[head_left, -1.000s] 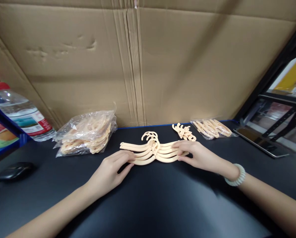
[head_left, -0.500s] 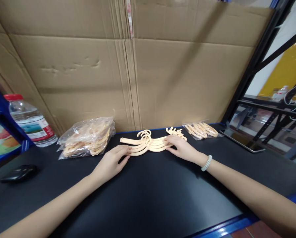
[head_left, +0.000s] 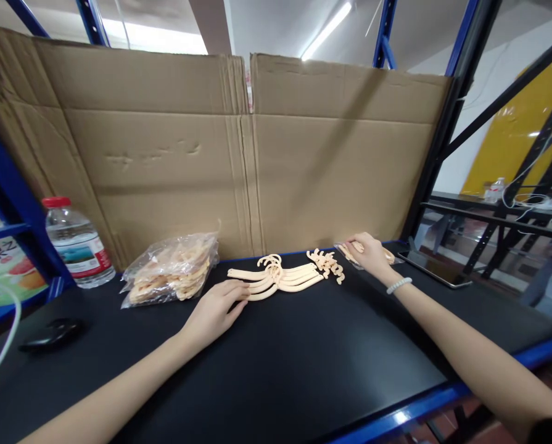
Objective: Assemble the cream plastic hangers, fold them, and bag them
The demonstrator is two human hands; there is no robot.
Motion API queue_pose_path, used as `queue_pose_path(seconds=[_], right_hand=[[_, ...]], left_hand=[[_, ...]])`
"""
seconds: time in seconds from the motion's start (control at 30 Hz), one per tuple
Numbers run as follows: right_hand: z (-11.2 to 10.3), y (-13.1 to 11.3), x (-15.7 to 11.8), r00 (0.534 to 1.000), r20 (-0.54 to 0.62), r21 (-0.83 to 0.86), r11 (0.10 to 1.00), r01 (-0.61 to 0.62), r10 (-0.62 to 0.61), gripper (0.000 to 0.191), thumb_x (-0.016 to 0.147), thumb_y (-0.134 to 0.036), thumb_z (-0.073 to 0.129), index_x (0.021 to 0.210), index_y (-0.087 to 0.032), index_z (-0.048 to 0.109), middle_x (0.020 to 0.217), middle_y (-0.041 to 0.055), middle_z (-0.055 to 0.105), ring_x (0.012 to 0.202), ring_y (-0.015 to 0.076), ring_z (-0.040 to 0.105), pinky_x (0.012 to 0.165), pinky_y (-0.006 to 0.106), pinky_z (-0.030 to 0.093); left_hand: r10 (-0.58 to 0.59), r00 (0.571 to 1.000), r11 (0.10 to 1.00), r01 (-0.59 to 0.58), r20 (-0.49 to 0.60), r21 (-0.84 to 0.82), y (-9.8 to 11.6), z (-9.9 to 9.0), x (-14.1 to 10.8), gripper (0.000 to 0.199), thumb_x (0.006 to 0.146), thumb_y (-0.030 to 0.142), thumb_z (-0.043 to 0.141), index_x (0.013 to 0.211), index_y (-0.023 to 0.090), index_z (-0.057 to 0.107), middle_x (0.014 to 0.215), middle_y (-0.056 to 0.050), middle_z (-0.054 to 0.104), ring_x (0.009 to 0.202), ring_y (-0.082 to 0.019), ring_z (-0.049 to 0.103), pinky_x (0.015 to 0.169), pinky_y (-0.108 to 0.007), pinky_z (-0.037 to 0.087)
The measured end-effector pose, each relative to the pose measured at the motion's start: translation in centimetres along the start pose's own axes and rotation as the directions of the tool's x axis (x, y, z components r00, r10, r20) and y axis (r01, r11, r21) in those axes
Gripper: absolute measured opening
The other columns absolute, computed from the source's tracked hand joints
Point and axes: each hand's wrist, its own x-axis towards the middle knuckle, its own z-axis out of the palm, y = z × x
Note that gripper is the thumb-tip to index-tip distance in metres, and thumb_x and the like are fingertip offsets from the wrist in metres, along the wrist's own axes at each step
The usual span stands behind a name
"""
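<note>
Head camera: I see the left hand (head_left: 215, 306) touching the fanned hangers (head_left: 276, 277) mid-table (head_left: 276, 364); pinching or resting, I can't tell. The right hand (head_left: 369, 251) is at the clear packet (head_left: 388, 254), grip hidden. Light, steady left pressure should keep the fan aligned.

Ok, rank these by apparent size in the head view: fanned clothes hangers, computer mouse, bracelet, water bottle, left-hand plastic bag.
Largest to smallest:
1. Plastic bag
2. Water bottle and fanned clothes hangers, unranked: bottle taller, hangers wider
3. Computer mouse
4. Bracelet
</note>
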Motion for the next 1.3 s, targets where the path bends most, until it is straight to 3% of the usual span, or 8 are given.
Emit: queue_pose_path(seconds=[0.23, 0.5, 0.67, 0.83, 0.9, 1.0, 1.13, 1.3], right_hand=[[0.1, 0.7, 0.0, 0.996, 0.088, -0.067, 0.998, 0.013, -0.007, 0.02, 0.086, -0.027, 0.051, 0.079, -0.018, 0.067, 0.08, 0.0095, 0.07, 0.078, 0.0231, 0.062, 0.073, 0.033, 0.045], [-0.7, 0.8, 0.4, 0.996, 0.085, -0.084, 0.996, -0.033, 0.04, 0.02, 0.085, -0.023, 0.051, 0.078, -0.016, 0.068, 0.077, 0.0096, 0.07, 0.072, 0.0205, 0.061, 0.069, 0.03, 0.043], [-0.8, 0.1, 0.5, 0.991, 0.106, -0.092, 0.993, -0.076, 0.086, 0.026, 0.088, -0.024, 0.046, 0.083, -0.013, 0.069, 0.079, 0.0122, 0.071, 0.073, 0.0229, 0.064, 0.069, 0.033, 0.047], [2.6, -6.1, -1.0, 0.941, 0.336, -0.003, 0.999, 0.043, -0.04, 0.037, 0.094, -0.031, 0.038, 0.115, -0.015, 0.065, 0.114, 0.0123, 0.069, 0.104, 0.0237, 0.065, 0.09, 0.036, 0.049], [4.5, -9.2, -1.8, 0.892, 0.437, 0.03, 0.993, 0.115, -0.116, 0.053, 0.09, -0.044, 0.048, 0.129, -0.01, 0.055, 0.136, 0.0167, 0.055, 0.129, 0.0293, 0.048, 0.105, 0.041, 0.039], [7.0, -12.3, -2.2, 0.827, 0.544, 0.028, 0.988, 0.151, -0.142, 0.076, 0.089, -0.056, 0.045, 0.138, 0.001, 0.044, 0.147, 0.0244, 0.037, 0.141, 0.0359, 0.027, 0.114, 0.046, 0.026], [9.1, -12.8, -1.5, 0.778, 0.622, -0.032, 0.991, 0.133, -0.085, 0.073, 0.095, -0.051, 0.031, 0.137, 0.007, 0.042, 0.144, 0.0297, 0.039, 0.139, 0.0386, 0.03, 0.113, 0.05, 0.024], [10.0, -12.3, -0.7, 0.763, 0.644, -0.071, 0.988, 0.133, -0.057, 0.071, 0.098, -0.05, 0.022, 0.14, 0.004, 0.04, 0.147, 0.0264, 0.036, 0.141, 0.0338, 0.029, 0.114, 0.047, 0.023]], left_hand=[[0.001, 1.0, 1.0, -0.002, 0.013, 0.025, -0.1, -0.2, 0.0, 0.017, 0.089, 0.023, 0.052, 0.095, 0.019, 0.067, 0.103, -0.009, 0.07, 0.099, -0.025, 0.065, 0.088, -0.042, 0.052], [-0.031, 0.996, 0.998, 0.026, 0.078, 0.055, 0.3, -0.7, -0.1, 0.019, 0.091, 0.027, 0.049, 0.097, 0.019, 0.066, 0.104, -0.01, 0.07, 0.101, -0.025, 0.064, 0.089, -0.04, 0.05], [-0.133, 0.981, 0.988, 0.12, 0.143, 0.092, 0.7, -0.5, 0.2, 0.037, 0.093, 0.038, 0.042, 0.121, 0.02, 0.057, 0.125, -0.01, 0.064, 0.123, -0.028, 0.053, 0.109, -0.054, 0.03], [-0.321, 0.918, 0.94, 0.278, 0.232, 0.199, 2.5, 0.6, 2.3, 0.068, 0.093, 0.054, 0.032, 0.139, 0.005, 0.041, 0.143, -0.022, 0.046, 0.136, -0.036, 0.036, 0.111, -0.059, 0.023], [-0.361, 0.893, 0.922, 0.297, 0.27, 0.25, 3.1, 1.6, 3.3, 0.077, 0.092, 0.058, 0.033, 0.141, -0.001, 0.036, 0.147, -0.025, 0.037, 0.14, -0.037, 0.028, 0.112, -0.057, 0.02], [-0.417, 0.857, 0.89, 0.318, 0.303, 0.325, 3.2, 3.2, 4.5, 0.076, 0.092, 0.056, 0.034, 0.142, -0.002, 0.034, 0.149, -0.027, 0.031, 0.142, -0.038, 0.022, 0.113, -0.057, 0.015], [-0.441, 0.828, 0.877, 0.315, 0.347, 0.362, 1.7, 4.5, 5.3, 0.066, 0.095, 0.048, 0.03, 0.14, 0.002, 0.038, 0.147, -0.025, 0.037, 0.139, -0.037, 0.03, 0.111, -0.057, 0.021], [-0.403, 0.841, 0.898, 0.287, 0.361, 0.334, 0.1, 4.6, 6.1, 0.06, 0.095, 0.047, 0.032, 0.137, 0.005, 0.044, 0.145, -0.023, 0.042, 0.137, -0.036, 0.035, 0.109, -0.058, 0.024]])
